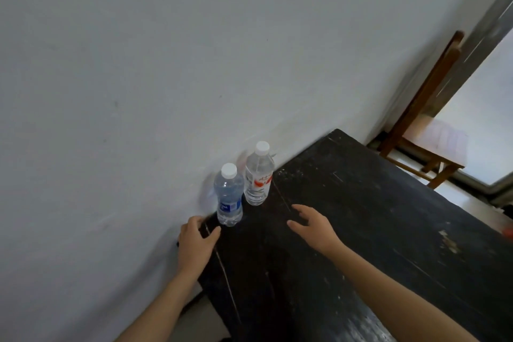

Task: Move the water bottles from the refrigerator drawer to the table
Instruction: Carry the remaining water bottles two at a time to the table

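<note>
The blue-label bottle [229,197] stands upright on the tabletop [361,216], with the red-label bottle [258,178] just behind it. The left grip [195,244], just in front of it, is loosely open and empty. The right grip [313,226], to its right, has its fingers spread and is empty.

Bare left hand [195,244], bare right hand [313,226], two bare forearms [388,280]

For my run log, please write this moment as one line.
blue-label bottle, red-label bottle: upright on table | left hand: open, empty | right hand: open, empty
</note>
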Motion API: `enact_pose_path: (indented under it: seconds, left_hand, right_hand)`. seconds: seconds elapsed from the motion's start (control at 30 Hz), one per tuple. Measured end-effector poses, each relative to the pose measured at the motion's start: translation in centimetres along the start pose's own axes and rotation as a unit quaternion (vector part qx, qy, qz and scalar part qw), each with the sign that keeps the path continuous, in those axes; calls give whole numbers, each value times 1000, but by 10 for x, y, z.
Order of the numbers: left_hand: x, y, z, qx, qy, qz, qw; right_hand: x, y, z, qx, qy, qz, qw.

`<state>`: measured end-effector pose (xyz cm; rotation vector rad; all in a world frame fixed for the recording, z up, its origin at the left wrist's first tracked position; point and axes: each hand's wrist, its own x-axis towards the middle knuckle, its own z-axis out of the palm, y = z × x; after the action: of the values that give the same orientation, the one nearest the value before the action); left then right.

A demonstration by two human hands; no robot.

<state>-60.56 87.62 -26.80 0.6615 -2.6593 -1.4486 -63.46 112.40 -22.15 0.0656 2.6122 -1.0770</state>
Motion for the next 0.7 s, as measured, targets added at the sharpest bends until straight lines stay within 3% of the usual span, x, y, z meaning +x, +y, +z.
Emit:
enact_pose_path:
  seconds: [0.2, 0.43, 0.7]
  left_hand:
    - [-34, 1, -25, 4, 8, 38, 999]
    - [-51, 5, -47, 52, -27, 127, 990]
    - [-47, 26, -50, 21, -114, 232, 966]
  right_hand:
    - [-39, -2, -5, -66, 13, -42, 997]
    - [-105, 17, 2, -29, 40, -1, 999]
    - [-192, 13, 11, 27, 184, 82, 979]
